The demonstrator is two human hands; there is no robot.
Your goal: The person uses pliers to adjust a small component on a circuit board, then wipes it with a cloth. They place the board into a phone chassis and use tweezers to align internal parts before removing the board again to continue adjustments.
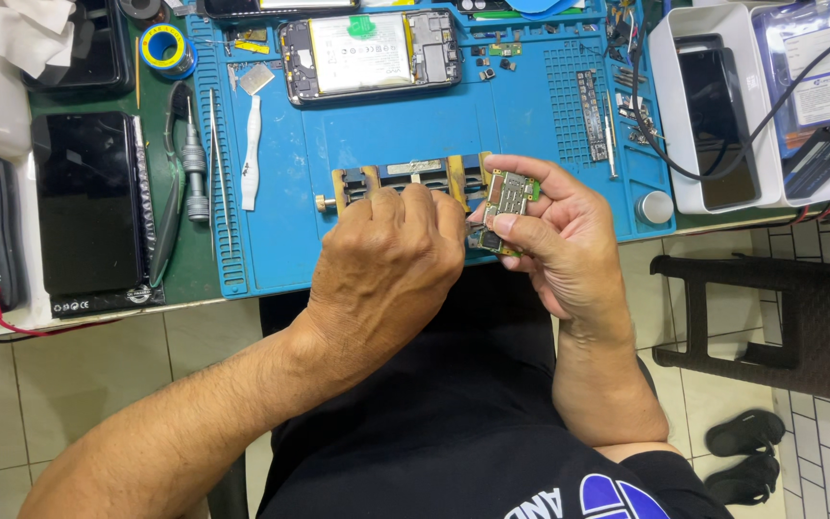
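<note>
Over the near edge of the blue work mat (415,135), both hands meet just above the lap; right hand (554,235) pinches a small green circuit board (503,207) between thumb and fingertips, board held upright and tilted toward the camera; left hand (391,264) is curled closed, knuckles up, its fingertips pressed against the board's left edge; whether it holds a tool cannot be told, the fingers hide it.

Judgement on handling: board looks light, thin and stiff, with exposed metal shields and fine parts, so probably fragile to flexing and to pressure on its face; best gripped by the bare edges, as the right hand does.

Edges and room: board holder clamp (405,181) sits just behind the hands, nearly touching the left knuckles; opened phone (369,56) lies well apart at the mat's far side; screwdrivers (194,154) and tweezers rest left on the mat; white box (713,115) with a dark phone stands right; open room lies toward the body, off the bench edge, above tiled floor; dark stool (780,317) stands to the right.
</note>
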